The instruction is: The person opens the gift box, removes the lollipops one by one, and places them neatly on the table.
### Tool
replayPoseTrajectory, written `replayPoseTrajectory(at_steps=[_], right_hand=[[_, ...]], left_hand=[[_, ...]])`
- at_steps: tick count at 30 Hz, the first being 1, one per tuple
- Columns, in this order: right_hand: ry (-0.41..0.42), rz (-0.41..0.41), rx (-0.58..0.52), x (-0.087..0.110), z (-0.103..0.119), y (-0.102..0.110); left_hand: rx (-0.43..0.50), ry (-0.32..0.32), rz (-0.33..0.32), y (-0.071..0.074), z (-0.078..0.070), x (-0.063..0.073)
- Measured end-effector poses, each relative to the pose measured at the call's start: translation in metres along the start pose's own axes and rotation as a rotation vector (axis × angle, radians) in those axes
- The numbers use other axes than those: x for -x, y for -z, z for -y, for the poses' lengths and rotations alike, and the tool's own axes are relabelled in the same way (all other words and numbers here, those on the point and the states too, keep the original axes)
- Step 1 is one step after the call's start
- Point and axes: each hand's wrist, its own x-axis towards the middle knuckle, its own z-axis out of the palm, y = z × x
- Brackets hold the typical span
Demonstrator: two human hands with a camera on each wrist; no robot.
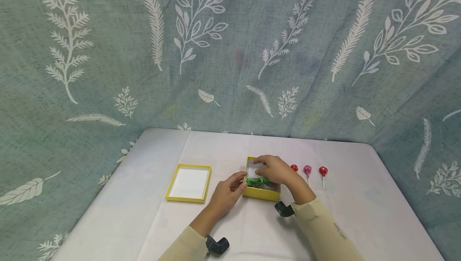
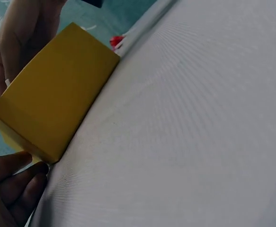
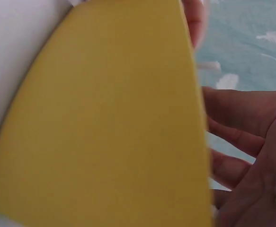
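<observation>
A yellow box (image 1: 261,194) stands on the table with its top uncovered. Several green-wrapped candies (image 1: 256,182) lie in a row inside along its near wall. My left hand (image 1: 226,193) grips the box's near left corner, thumb at the rim and fingers against the left side. My right hand (image 1: 276,170) reaches over the right wall into the box, thumb and forefinger apart, the other fingertips hidden. In the right wrist view, a white stick (image 3: 209,65) pokes past the box rim. Beside the right hand lie a red lollipop (image 1: 294,167) and a pink one (image 1: 307,169).
Left of the box lies a shallow yellow-edged lid (image 1: 189,183), its white inside facing up. Another red lollipop (image 1: 323,171) is farther right, its stick toward me. A white cloth covers the table (image 1: 144,221), and a leaf-patterned curtain (image 1: 230,93) hangs behind it.
</observation>
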Motion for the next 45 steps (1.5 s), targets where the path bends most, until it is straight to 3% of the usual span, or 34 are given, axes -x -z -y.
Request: replayPoseTrajectory(at_steps=[6, 12, 19, 24, 36, 45], right_hand=[[0.058, 0.059, 0.003, -0.007, -0.001, -0.013], [0.076, 0.047, -0.013, -0.012, -0.002, -0.020], [0.015, -0.014, 0.243, -0.008, 0.008, -0.019], [-0.020, 0.017, 0.371, -0.006, 0.012, -0.019], [0.158, 0.042, 0.185, -0.014, -0.001, -0.026], [0.167, 0.045, 0.178, -0.019, 0.003, -0.026]], left_hand=[[-0.038, -0.004, 0.002, 0.000, -0.001, 0.002], [-0.041, 0.009, 0.004, 0.001, -0.004, 0.001], [-0.053, 0.002, 0.004, 0.001, -0.004, 0.001], [-0.055, -0.015, -0.004, 0.001, -0.003, -0.001], [-0.027, -0.004, -0.002, 0.000, -0.004, 0.002], [-0.002, 0.000, -0.011, 0.000, -0.002, 0.002]])
